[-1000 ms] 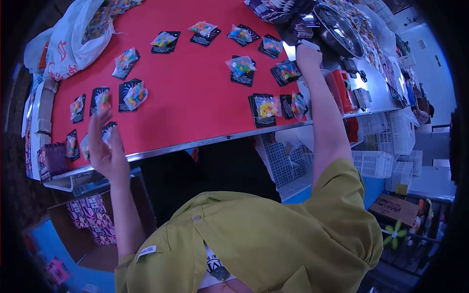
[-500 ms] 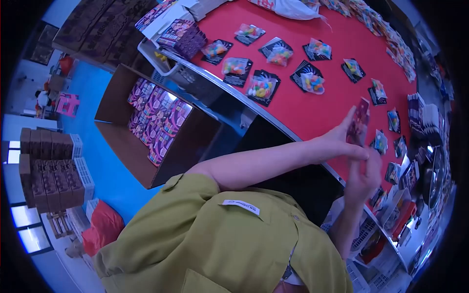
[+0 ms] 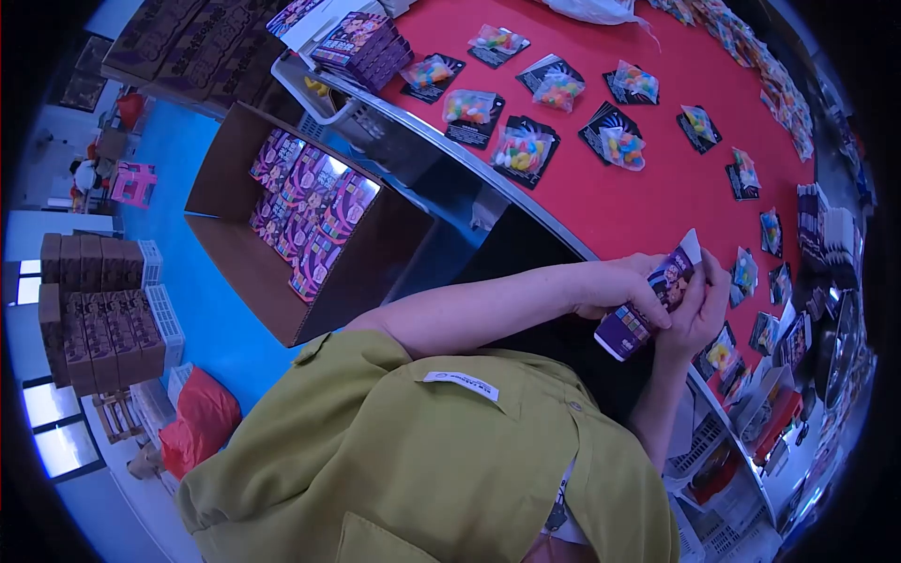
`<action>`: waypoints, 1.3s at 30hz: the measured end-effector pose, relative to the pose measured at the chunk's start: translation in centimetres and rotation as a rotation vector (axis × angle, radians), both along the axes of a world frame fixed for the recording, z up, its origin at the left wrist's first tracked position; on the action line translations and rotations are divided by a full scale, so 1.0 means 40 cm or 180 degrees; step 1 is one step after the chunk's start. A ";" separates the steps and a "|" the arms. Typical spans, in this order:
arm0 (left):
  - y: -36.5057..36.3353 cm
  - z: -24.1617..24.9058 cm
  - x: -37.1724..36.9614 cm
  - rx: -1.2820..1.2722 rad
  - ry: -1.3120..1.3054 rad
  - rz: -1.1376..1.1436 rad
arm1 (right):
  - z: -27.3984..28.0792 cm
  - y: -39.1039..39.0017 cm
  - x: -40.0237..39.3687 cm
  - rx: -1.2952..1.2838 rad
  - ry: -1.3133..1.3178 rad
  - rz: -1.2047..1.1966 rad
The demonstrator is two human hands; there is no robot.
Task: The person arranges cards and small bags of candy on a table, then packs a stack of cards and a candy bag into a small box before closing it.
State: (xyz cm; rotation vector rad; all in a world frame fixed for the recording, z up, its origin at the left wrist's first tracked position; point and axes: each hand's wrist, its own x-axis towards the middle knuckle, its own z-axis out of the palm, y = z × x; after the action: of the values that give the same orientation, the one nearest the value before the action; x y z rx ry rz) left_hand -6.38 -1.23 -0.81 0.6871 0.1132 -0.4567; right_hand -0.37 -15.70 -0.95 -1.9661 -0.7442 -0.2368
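Note:
Both hands hold a small purple printed carton tilted just off the table's near edge. My left hand grips it from the left, with its thumb lying across the printed face. Curled around the carton's right side is my right hand, close to a white flap that sticks up at the top end. Whether anything is inside the carton cannot be seen. Beyond the hands, on the red tabletop, lie clear bags of colourful candy resting on black printed cards.
A large cardboard box of printed cartons stands open at left. More purple cartons are stacked at the table's far left corner, above a grey basket. White-edged flat cartons stand at right. Candy packets line the far edge.
The carton has come down and toward my body, from edge-on above the table to showing its printed face. Both hands moved with it, and the view shifted slightly.

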 end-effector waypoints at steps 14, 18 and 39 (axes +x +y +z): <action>-0.016 -0.006 0.024 -0.0401 0.1143 0.0251 | -0.032 -0.114 -0.026 -0.0364 -0.1343 0.0626; -0.025 0.019 0.015 0.0519 0.0961 0.0966 | -0.034 -0.109 -0.028 -0.0008 -0.1184 0.0897; -0.028 0.015 0.116 0.1095 -0.0745 0.1505 | -0.119 -0.125 0.008 0.0768 -0.0166 0.0227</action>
State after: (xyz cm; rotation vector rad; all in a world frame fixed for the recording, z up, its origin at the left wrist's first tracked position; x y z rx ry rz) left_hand -1.73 -2.36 -0.19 1.0135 0.1299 0.1035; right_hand -0.06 -20.72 -5.70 -1.7080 -0.7802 -0.3206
